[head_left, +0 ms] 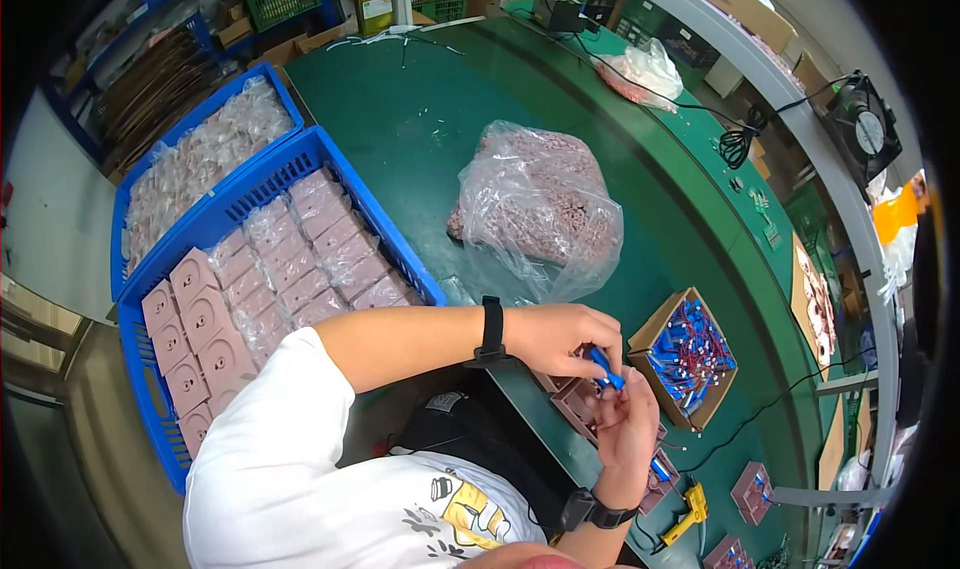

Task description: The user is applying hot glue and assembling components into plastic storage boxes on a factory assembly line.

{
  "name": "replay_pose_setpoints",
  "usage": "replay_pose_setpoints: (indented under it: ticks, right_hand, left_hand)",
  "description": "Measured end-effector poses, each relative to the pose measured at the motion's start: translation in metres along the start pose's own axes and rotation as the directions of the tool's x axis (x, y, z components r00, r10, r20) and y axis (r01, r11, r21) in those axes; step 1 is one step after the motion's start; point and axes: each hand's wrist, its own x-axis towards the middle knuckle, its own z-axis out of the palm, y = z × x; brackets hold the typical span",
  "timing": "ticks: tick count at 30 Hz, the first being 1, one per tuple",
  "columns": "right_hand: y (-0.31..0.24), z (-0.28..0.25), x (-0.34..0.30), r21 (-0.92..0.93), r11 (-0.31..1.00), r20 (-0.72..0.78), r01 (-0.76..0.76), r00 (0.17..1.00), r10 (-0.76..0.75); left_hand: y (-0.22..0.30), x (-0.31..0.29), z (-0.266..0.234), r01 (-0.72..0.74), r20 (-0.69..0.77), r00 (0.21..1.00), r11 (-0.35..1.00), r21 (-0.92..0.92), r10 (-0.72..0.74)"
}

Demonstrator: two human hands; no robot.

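A small blue cylindrical battery [604, 368] is between my two hands, above the near edge of the green table. My left hand [562, 339], reaching in from the left with a black wristband, is closed on the battery. Fingers bent, my right hand [628, 424] meets its lower end; its fingertips are partly hidden. Beneath the hands stand pinkish-brown plastic housings [575, 406] in a row, partly covered by my fingers. A blue battery [660, 468] lies in the housing beside my right wrist. Close on the right, an open cardboard box [652, 331] holds many blue batteries with red wires.
A clear bag of pinkish small parts [540, 199] lies mid-table. Two blue crates hold pink housings [205, 314] and bagged parts [215, 139] at left. A yellow glue gun [690, 514] and more housings [752, 493] lie at lower right. A metal frame [790, 89] arches over the right side.
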Motion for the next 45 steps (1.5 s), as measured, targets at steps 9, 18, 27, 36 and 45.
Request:
replay_pose_setpoints:
  ticks: [9,18,27,36,45]
  right_hand:
    - [0.0,-0.037,-0.007,-0.535,0.844,-0.104,0.045,0.987,-0.119]
    - [0.004,0.0,0.02,-0.894,0.402,0.081,0.2,0.952,-0.294]
    - [0.02,0.014,0.057,-0.922,0.127,0.311,0.367,0.893,-0.324]
    - [0.024,0.016,0.05,-0.915,-0.028,0.386,0.402,0.853,-0.353]
    - [0.017,0.023,0.054,-0.921,-0.185,0.381,0.342,0.891,-0.249]
  left_hand:
    - [-0.017,-0.004,-0.01,0.066,-0.225,0.974,0.962,0.265,-0.004]
    - [-0.071,-0.014,-0.026,0.603,0.046,0.794,0.795,0.071,-0.606]
    - [-0.059,-0.014,-0.032,0.617,0.06,0.782,0.785,0.058,-0.62]
    - [-0.061,-0.016,-0.028,0.537,0.127,0.827,0.837,0.104,-0.547]
    - [-0.072,-0.017,-0.026,0.637,0.179,0.757,0.771,0.016,-0.629]
